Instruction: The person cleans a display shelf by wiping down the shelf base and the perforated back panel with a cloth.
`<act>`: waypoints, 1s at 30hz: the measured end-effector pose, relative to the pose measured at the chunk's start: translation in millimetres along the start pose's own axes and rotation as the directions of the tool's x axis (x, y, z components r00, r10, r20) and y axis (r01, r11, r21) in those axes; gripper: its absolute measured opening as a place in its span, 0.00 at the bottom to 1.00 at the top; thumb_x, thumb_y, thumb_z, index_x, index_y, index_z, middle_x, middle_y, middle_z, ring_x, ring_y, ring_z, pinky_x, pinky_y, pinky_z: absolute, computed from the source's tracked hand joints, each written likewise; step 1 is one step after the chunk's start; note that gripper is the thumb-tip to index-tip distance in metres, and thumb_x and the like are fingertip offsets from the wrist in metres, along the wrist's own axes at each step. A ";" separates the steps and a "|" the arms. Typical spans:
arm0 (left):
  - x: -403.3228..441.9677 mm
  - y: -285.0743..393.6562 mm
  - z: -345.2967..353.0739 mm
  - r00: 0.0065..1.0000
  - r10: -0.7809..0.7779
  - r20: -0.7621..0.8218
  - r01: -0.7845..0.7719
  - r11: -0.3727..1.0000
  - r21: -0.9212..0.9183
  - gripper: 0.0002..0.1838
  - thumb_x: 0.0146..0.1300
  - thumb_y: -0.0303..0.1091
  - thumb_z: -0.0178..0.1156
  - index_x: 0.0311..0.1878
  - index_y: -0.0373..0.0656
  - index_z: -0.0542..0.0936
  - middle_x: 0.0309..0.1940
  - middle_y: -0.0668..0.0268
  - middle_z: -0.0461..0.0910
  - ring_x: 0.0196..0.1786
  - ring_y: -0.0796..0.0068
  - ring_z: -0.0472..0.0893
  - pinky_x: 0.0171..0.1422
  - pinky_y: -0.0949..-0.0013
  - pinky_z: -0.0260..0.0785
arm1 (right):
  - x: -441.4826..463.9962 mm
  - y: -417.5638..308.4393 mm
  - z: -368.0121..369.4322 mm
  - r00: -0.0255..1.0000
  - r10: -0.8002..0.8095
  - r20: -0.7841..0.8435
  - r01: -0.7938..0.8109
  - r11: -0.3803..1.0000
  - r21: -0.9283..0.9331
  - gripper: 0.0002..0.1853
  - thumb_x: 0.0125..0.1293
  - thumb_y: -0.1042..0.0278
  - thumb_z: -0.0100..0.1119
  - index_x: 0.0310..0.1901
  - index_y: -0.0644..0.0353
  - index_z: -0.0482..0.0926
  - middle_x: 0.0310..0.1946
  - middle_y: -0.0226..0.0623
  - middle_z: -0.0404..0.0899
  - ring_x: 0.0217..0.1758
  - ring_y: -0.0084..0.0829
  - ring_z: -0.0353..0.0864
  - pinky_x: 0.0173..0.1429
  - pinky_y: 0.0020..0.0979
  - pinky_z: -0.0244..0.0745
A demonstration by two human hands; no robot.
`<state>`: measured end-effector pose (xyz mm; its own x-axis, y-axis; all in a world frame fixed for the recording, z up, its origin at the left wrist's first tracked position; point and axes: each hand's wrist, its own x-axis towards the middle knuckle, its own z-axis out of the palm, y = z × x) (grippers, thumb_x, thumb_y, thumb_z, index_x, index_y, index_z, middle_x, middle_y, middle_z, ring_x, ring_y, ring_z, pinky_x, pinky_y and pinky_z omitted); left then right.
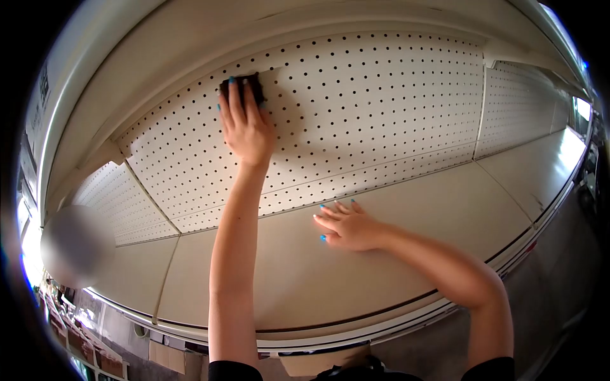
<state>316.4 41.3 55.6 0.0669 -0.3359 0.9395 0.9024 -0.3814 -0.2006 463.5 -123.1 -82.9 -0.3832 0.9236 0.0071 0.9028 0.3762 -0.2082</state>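
Note:
A dark cloth or sponge [255, 89] is pressed flat against the perforated white back panel [368, 95], near its upper left. My left hand [246, 130] lies over it with fingers stretched upward, holding it to the panel. Lower and to the right, my right hand [346, 227] rests on the pale shelf surface [305, 279], its fingers spread and nothing in them. Its fingertips are close to the seam where shelf and panel meet.
Overhead runs the underside of another shelf [190, 51]. More perforated panels adjoin at left and right [521, 101]. A blurred round patch covers the far left. Below the shelf's front edge stand cardboard boxes [324, 362] on a dark floor.

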 end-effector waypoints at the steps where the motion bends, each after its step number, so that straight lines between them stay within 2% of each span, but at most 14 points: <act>1: 2.2 12.1 3.7 1.000 0.014 -0.005 -0.014 0.999 -0.028 0.24 0.55 0.29 0.54 0.58 0.43 0.76 0.63 0.58 0.70 0.63 0.47 0.70 0.65 0.56 0.66 | 0.2 0.0 -0.7 1.000 0.004 0.012 -0.004 1.000 -0.004 0.32 0.72 0.46 0.34 0.74 0.50 0.50 0.76 0.39 0.42 0.78 0.48 0.38 0.77 0.53 0.33; 4: 12.5 54.0 15.5 0.996 0.086 0.026 -0.083 0.991 -0.109 0.24 0.54 0.31 0.56 0.57 0.43 0.77 0.63 0.60 0.71 0.63 0.49 0.71 0.64 0.54 0.67 | 2.8 -1.8 1.5 0.999 0.026 0.028 -0.026 0.999 -0.025 0.32 0.73 0.45 0.35 0.74 0.48 0.49 0.76 0.41 0.42 0.78 0.48 0.38 0.76 0.55 0.33; 8: 24.2 112.7 25.5 0.982 0.173 0.082 -0.153 0.967 -0.204 0.24 0.54 0.33 0.54 0.57 0.43 0.77 0.64 0.60 0.69 0.64 0.50 0.70 0.64 0.52 0.66 | 1.5 0.8 0.7 0.999 0.017 0.041 -0.016 0.999 -0.038 0.33 0.73 0.42 0.32 0.74 0.48 0.47 0.76 0.40 0.40 0.78 0.47 0.37 0.77 0.54 0.32; 11: 24.9 136.2 26.1 0.948 0.299 0.109 -0.265 0.932 -0.249 0.24 0.56 0.34 0.54 0.58 0.41 0.76 0.66 0.61 0.67 0.64 0.52 0.70 0.64 0.52 0.67 | -2.4 2.4 -2.4 0.999 -0.009 0.053 0.012 0.999 -0.040 0.35 0.72 0.39 0.29 0.74 0.48 0.46 0.76 0.38 0.38 0.79 0.47 0.36 0.77 0.53 0.31; 15: 23.8 132.7 27.4 0.924 0.373 0.086 -0.344 0.908 -0.239 0.24 0.57 0.33 0.53 0.59 0.43 0.76 0.66 0.62 0.67 0.64 0.54 0.70 0.64 0.53 0.67 | 0.6 9.9 3.7 0.998 -0.054 0.037 0.055 0.997 -0.049 0.37 0.71 0.36 0.29 0.74 0.48 0.46 0.76 0.38 0.38 0.79 0.46 0.35 0.77 0.52 0.30; 16: 23.7 125.2 27.0 0.908 0.407 0.098 -0.362 0.881 -0.305 0.24 0.58 0.34 0.51 0.60 0.42 0.75 0.68 0.59 0.64 0.67 0.52 0.66 0.66 0.50 0.64 | 0.4 10.8 2.8 0.997 -0.062 0.039 0.064 0.997 -0.044 0.37 0.71 0.35 0.29 0.74 0.48 0.46 0.76 0.38 0.38 0.79 0.46 0.35 0.77 0.52 0.30; 19: 21.3 91.3 18.8 0.891 0.428 0.153 -0.367 0.877 -0.311 0.25 0.59 0.34 0.51 0.61 0.44 0.73 0.68 0.59 0.63 0.67 0.52 0.66 0.67 0.49 0.63 | -1.2 10.5 0.7 0.997 -0.061 0.051 0.063 0.997 -0.041 0.37 0.71 0.35 0.29 0.74 0.47 0.46 0.76 0.38 0.39 0.79 0.46 0.35 0.77 0.51 0.30; 20: 20.4 76.3 17.1 0.917 0.374 0.137 -0.325 0.901 -0.288 0.25 0.58 0.31 0.50 0.61 0.46 0.74 0.66 0.60 0.67 0.65 0.52 0.69 0.68 0.52 0.62 | -1.4 11.0 1.4 0.997 -0.061 0.046 0.063 0.997 -0.047 0.37 0.71 0.35 0.29 0.74 0.47 0.46 0.76 0.38 0.39 0.79 0.46 0.35 0.77 0.51 0.31; 24: 8.7 -5.5 5.6 0.972 0.227 0.067 -0.219 0.969 -0.113 0.25 0.55 0.29 0.56 0.60 0.46 0.76 0.63 0.57 0.70 0.63 0.50 0.71 0.67 0.54 0.65 | -1.1 9.0 1.5 0.998 -0.048 0.050 0.050 0.998 -0.049 0.36 0.71 0.37 0.31 0.75 0.47 0.45 0.76 0.38 0.39 0.79 0.46 0.35 0.78 0.50 0.29; 27: -4.6 -60.1 -7.7 0.987 0.156 -0.028 -0.156 0.988 -0.012 0.24 0.57 0.27 0.53 0.60 0.40 0.73 0.63 0.54 0.69 0.65 0.48 0.69 0.62 0.57 0.71 | -3.4 5.4 -2.2 0.998 -0.031 0.061 0.034 0.998 -0.049 0.35 0.72 0.40 0.32 0.75 0.46 0.44 0.76 0.37 0.38 0.79 0.45 0.34 0.78 0.49 0.28; 29: -15.7 -73.4 -12.5 1.000 0.028 -0.008 -0.028 0.999 0.029 0.23 0.58 0.29 0.53 0.58 0.41 0.76 0.63 0.55 0.69 0.63 0.46 0.70 0.63 0.56 0.69 | -4.2 4.8 -4.4 0.998 -0.022 0.066 0.025 0.999 -0.044 0.35 0.72 0.40 0.33 0.75 0.46 0.44 0.77 0.38 0.38 0.79 0.46 0.33 0.78 0.49 0.28; 30: -13.7 -68.6 -15.2 1.000 0.016 0.005 -0.016 0.998 0.062 0.23 0.58 0.29 0.52 0.58 0.41 0.76 0.63 0.55 0.69 0.63 0.46 0.70 0.63 0.56 0.70 | -3.9 6.0 -3.4 0.997 -0.033 0.066 0.035 0.998 -0.043 0.36 0.71 0.39 0.32 0.75 0.47 0.44 0.76 0.38 0.38 0.79 0.46 0.34 0.78 0.50 0.29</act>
<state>247.0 58.9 52.3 0.0834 -0.3373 0.9377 0.9257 -0.3222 -0.1982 471.1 -124.2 -80.8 -0.4244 0.9041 -0.0506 0.8963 0.4115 -0.1655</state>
